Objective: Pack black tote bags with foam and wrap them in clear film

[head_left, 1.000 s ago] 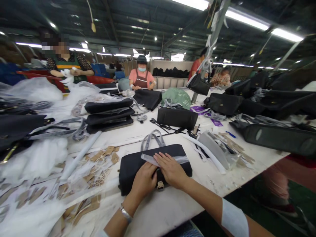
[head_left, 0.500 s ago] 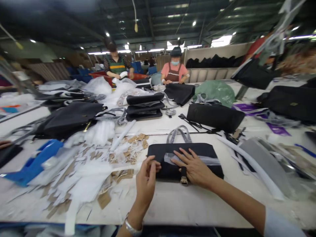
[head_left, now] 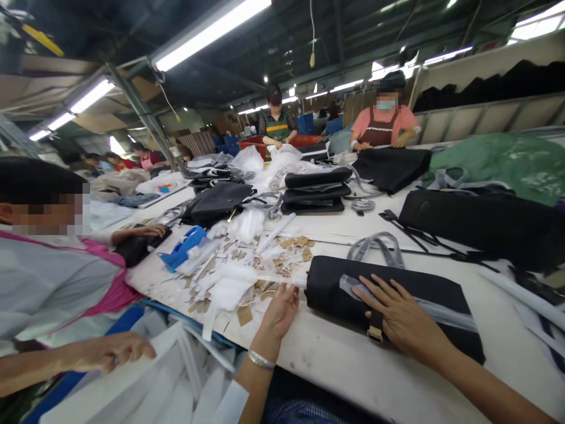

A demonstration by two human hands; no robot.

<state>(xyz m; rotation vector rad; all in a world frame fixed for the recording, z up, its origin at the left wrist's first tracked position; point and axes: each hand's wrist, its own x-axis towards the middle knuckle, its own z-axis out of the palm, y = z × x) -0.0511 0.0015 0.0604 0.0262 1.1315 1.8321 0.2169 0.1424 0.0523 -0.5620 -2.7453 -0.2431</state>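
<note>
A black handbag [head_left: 326, 294] lies flat on the table, with clear film on its front and a wrapped grey handle [head_left: 375, 250] behind it. My right hand [head_left: 397, 315] rests on the bag, fingers spread, beside a short strap with a gold-coloured buckle [head_left: 375, 334]. Just off the bag's left end is my left hand [head_left: 280, 312], its fingers curled together at a white strip [head_left: 298, 282]. Whether the strip is pinched in them is hidden. A heap of white foam sheets [head_left: 232, 288] and brown paper tags [head_left: 244, 315] lies left of that hand.
At the left a co-worker's hand [head_left: 112, 351] is over a bin of white sheets [head_left: 176, 377]. Stacked black bags [head_left: 315, 191] stand farther back, and another black bag [head_left: 481, 221] lies behind mine. Two people work across the table [head_left: 335, 359]. A blue plastic piece [head_left: 185, 247] lies left.
The view has swung left, bringing the co-worker at the left into sight. My left hand has moved off the bag to the white strip at its left; my right hand stays on the bag.
</note>
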